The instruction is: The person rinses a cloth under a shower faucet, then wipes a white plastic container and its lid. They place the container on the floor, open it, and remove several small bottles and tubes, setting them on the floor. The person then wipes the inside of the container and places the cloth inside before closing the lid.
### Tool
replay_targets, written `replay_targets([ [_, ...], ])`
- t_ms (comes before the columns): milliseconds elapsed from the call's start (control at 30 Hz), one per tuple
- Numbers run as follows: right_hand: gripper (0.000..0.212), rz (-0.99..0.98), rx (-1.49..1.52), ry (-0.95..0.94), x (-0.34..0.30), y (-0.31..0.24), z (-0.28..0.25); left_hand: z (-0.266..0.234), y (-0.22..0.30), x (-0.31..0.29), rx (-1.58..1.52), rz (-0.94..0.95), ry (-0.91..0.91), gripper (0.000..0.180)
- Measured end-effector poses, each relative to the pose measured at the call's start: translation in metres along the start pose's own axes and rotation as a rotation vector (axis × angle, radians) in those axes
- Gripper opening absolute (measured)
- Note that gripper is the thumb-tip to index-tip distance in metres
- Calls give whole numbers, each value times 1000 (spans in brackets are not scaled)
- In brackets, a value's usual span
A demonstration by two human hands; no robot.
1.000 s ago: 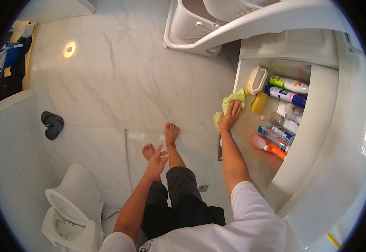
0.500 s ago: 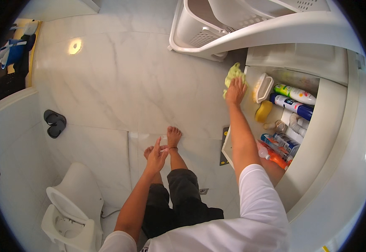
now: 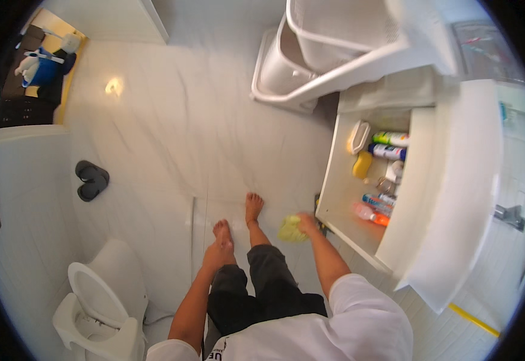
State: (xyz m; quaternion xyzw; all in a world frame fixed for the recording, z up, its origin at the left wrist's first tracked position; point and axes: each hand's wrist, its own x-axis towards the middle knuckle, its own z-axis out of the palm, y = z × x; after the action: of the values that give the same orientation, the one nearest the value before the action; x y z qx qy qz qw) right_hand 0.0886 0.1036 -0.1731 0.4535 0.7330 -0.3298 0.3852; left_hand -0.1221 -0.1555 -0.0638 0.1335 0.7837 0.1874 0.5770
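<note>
My right hand [image 3: 307, 225] is closed on a light green cloth [image 3: 292, 230], which hangs over the floor beside my right foot. Just right of that hand stands a pulled-out white drawer [image 3: 325, 198]. Inside it lie a white-handled scrub brush [image 3: 358, 137], a yellow sponge [image 3: 362, 165], a green-and-white bottle [image 3: 391, 139], a dark blue can [image 3: 387, 151] and several bottles, among them an orange one [image 3: 381, 219]. In front of my left shin and foot is my left hand [image 3: 216, 254], seemingly holding nothing; blur hides how its fingers are set.
White laundry baskets [image 3: 286, 66] on a frame stand beyond the drawer. At lower left is a toilet [image 3: 109, 280] with a raised lid. Dark slippers [image 3: 92, 180] lie by the left wall. A grey floor strip [image 3: 192, 240] runs left of my feet.
My right hand has come back from the drawer's far corner toward my feet with the cloth. My left hand has moved lower. The view has shifted, and more of the drawer's front shows.
</note>
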Motion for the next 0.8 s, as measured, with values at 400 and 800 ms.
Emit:
replay_targets([
  [400, 43, -910, 298, 276, -255, -237, -121, -120, 92, -164, -304, 574, 44, 71],
  [800, 50, -856, 638, 422, -253, -338, -246, -253, 172, -172, -151, 687, 565, 40],
])
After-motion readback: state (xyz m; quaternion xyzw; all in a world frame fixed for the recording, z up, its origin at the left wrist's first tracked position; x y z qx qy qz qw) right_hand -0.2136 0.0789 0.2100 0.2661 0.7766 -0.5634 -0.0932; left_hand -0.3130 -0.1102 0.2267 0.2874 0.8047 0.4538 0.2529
